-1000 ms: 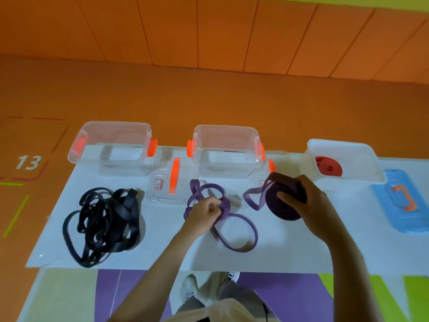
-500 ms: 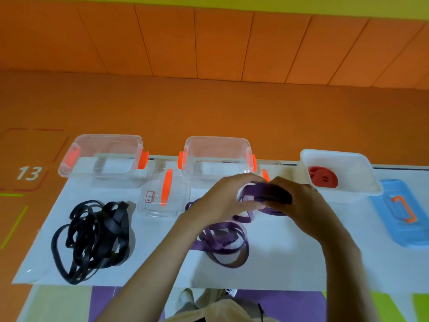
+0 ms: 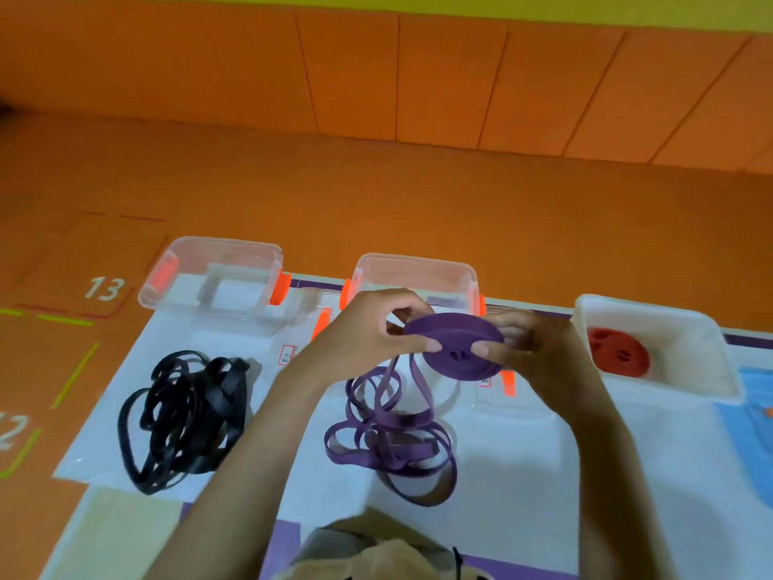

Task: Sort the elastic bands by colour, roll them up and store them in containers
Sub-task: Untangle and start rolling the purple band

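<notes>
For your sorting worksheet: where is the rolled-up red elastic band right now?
In the head view, the rolled red elastic band lies inside the white plastic tub on the right side, between the right hand and a blue plastic lid.

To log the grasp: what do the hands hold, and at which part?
The purple roll: the left hand pinches its left edge, the right hand its right edge.

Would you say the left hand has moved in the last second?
Yes: the left hand rose from the table toward the middle clear container, onto the purple roll.
</notes>
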The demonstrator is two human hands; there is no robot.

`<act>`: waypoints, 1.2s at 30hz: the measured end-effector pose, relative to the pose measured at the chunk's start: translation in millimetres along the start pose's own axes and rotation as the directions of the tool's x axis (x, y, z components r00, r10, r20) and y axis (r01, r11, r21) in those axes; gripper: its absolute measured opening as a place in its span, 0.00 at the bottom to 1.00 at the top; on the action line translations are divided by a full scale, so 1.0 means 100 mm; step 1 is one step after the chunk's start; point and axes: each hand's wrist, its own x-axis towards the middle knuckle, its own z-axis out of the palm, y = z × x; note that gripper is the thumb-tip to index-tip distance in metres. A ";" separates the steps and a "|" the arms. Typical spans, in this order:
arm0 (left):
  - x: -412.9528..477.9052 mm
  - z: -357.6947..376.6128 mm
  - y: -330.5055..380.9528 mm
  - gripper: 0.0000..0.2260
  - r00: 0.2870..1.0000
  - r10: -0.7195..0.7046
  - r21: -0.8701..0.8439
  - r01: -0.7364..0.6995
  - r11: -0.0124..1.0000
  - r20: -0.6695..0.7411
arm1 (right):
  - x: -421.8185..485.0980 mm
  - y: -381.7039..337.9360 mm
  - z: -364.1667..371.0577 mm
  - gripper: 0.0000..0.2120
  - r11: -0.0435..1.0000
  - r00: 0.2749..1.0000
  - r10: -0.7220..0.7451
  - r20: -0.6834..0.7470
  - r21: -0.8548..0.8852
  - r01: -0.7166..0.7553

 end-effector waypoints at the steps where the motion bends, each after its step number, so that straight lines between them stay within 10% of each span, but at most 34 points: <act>1: -0.02 -0.03 -0.03 0.08 1.000 -0.008 -0.011 0.008 1.000 -0.012 | 0.03 -0.01 0.05 0.20 0.998 1.000 0.012 -0.009 0.067 -0.011; 15: -0.07 -0.18 -0.63 0.15 0.984 0.011 -0.509 -0.102 0.855 -0.178 | 0.34 -0.11 0.70 0.07 0.960 0.990 0.040 -0.133 0.281 -0.001; 36: -0.11 -0.25 -0.37 0.10 0.970 0.059 -0.264 -0.122 0.957 -0.237 | 0.36 -0.35 0.43 0.12 0.987 0.987 -0.138 -0.077 -0.092 0.131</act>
